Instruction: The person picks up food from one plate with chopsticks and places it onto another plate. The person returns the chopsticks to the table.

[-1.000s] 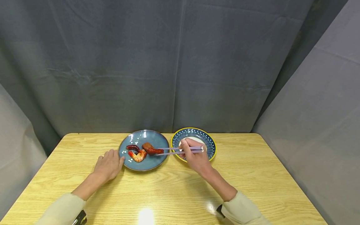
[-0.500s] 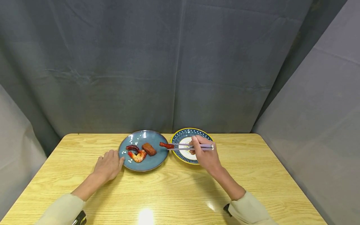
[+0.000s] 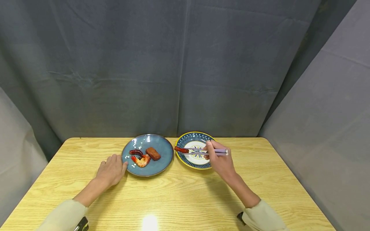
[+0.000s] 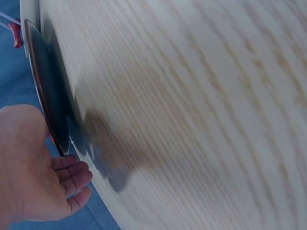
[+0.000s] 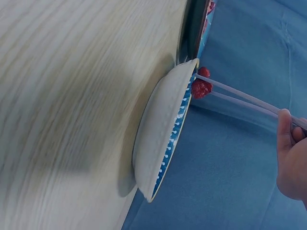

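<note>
My right hand point(image 3: 222, 162) grips a pair of lilac chopsticks point(image 3: 221, 150), whose tips pinch a dark red, glossy piece of food point(image 3: 181, 149). That piece hangs over the left rim of the patterned bowl point(image 3: 199, 166), which has a yellow edge and a white middle. In the right wrist view, the red food point(image 5: 201, 89) shows a lumpy shape beside the bowl's rim. My left hand point(image 3: 110, 170) rests at the left edge of the blue plate point(image 3: 160, 141), its thumb touching the rim. On the plate lie a shrimp point(image 3: 141, 160), a brown oblong piece point(image 3: 153, 153) and a dark red curved piece point(image 3: 136, 152).
Plate and bowl stand side by side at the far edge of the light wooden table point(image 3: 179, 192). A grey curtain point(image 3: 115, 80) rises right behind that edge, with paler cloth point(image 3: 329, 122) along the right side.
My right hand has moved right, carrying the red piece in the chopsticks from the plate to over the bowl's left rim. The left hand and the other food have stayed in place.
</note>
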Motion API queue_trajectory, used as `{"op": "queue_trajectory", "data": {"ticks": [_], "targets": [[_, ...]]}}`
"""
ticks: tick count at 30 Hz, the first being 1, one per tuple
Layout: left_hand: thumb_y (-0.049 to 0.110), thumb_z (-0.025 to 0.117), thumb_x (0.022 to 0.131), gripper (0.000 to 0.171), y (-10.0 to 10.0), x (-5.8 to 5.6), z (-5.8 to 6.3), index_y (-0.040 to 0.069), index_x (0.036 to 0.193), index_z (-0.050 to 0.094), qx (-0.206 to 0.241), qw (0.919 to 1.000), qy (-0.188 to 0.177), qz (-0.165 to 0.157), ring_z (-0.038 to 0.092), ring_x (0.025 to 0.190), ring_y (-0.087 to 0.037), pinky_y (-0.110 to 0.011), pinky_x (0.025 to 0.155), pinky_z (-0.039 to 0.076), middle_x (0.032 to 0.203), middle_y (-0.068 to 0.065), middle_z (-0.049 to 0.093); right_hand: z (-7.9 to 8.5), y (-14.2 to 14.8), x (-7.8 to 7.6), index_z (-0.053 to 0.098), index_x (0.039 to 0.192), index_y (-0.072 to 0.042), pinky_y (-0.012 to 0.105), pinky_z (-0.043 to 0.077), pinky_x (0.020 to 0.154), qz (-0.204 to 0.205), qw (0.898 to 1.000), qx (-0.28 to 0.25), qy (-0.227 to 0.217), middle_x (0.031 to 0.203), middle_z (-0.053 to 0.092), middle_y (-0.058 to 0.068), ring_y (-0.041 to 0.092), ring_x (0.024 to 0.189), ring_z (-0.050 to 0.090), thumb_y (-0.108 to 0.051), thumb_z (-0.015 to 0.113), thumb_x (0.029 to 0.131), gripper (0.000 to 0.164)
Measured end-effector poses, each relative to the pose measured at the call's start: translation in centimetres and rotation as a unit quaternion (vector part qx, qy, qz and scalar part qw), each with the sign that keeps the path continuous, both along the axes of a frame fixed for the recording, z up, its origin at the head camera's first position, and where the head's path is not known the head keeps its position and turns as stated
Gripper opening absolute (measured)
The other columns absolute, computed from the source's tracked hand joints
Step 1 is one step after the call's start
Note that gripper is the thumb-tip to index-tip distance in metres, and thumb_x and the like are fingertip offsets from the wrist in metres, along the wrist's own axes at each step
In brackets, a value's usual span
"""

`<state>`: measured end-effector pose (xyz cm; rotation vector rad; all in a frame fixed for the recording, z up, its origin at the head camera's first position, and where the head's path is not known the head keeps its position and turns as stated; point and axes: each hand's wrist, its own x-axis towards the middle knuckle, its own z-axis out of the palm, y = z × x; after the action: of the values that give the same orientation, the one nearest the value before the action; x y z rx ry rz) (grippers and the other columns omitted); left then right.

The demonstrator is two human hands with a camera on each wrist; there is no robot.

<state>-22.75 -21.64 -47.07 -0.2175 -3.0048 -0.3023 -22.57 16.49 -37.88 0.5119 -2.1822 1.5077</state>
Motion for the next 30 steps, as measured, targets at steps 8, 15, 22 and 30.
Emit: {"op": "queue_trajectory", "data": {"ticks": [8,15,22,30], "targets": [[0.026,0.048,0.104,0.03,0.0,0.0,-0.1,-0.002,0.093,0.047,-0.001,1.0,0.002,0.0,0.043,0.077,-0.027,-0.045,0.067,0.036,0.084,-0.01,0.039,-0.3,0.8,-0.1,0.063,0.075,0.0,0.031,0.055,0.054,-0.024,0.999,0.006,-0.02,0.067,0.064,0.014,0.029,0.059,0.063,-0.003,0.051,0.103,0.03],[0.027,0.047,0.105,0.031,0.0,0.0,-0.1,-0.002,0.094,0.047,-0.002,1.0,0.0,0.0,0.044,0.077,-0.027,-0.044,0.068,0.036,0.084,-0.01,0.039,-0.4,1.1,0.1,0.064,0.073,-0.001,0.03,0.055,0.053,-0.043,0.999,0.01,-0.018,0.065,0.063,0.005,0.038,0.059,0.063,-0.003,0.052,0.102,0.031],[0.027,0.047,0.105,0.031,-0.1,-0.1,-0.2,-0.002,0.094,0.047,-0.003,1.0,-0.003,0.0,0.042,0.076,-0.026,-0.043,0.067,0.036,0.084,-0.009,0.039,-0.7,1.1,-0.1,0.064,0.074,0.0,0.02,0.05,0.052,-0.042,0.999,0.006,-0.02,0.063,0.062,0.005,0.044,0.06,0.062,-0.003,0.053,0.102,0.03],[0.027,0.046,0.105,0.031,0.0,-0.1,-0.1,-0.001,0.093,0.047,0.0,1.0,-0.008,0.002,0.042,0.075,-0.026,-0.043,0.066,0.035,0.084,-0.01,0.038,-0.9,1.2,-0.1,0.064,0.074,0.0,0.03,0.055,0.053,-0.045,0.999,0.016,-0.024,0.065,0.064,0.006,0.041,0.06,0.064,-0.003,0.053,0.102,0.03]]}}
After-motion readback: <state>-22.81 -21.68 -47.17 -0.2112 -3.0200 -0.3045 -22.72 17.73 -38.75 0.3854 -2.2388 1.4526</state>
